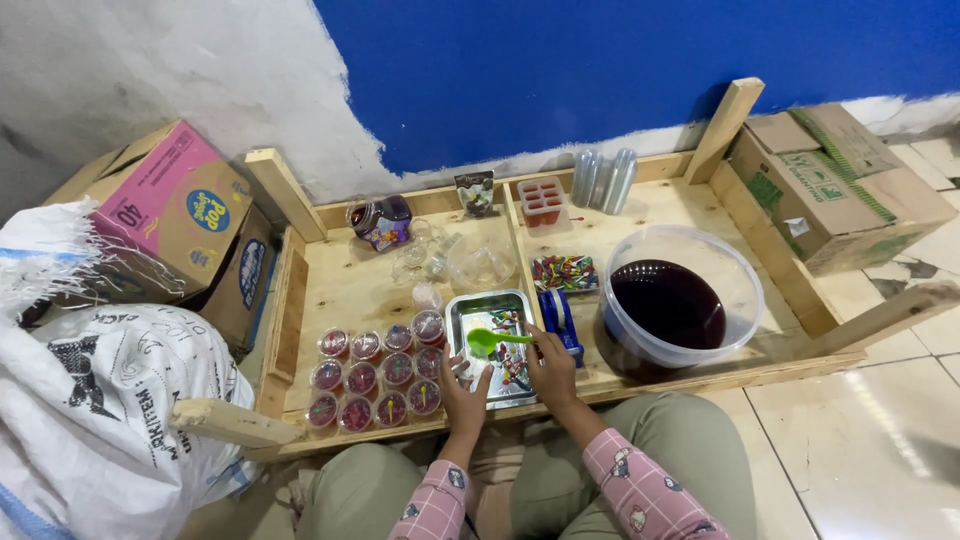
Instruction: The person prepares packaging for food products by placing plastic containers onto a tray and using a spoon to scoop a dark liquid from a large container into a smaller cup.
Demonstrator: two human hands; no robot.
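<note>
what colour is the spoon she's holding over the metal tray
Bright green: the spoon in the right hand, seen in the head view.

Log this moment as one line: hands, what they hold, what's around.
right hand: holds green spoon over metal tray | left hand: on tray's near edge | left: lidded cups | right: tub of dark liquid

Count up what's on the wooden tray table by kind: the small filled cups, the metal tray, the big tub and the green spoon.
Small filled cups: 12
Metal tray: 1
Big tub of dark liquid: 1
Green spoon: 1, held in the right hand
Total: 15
</note>
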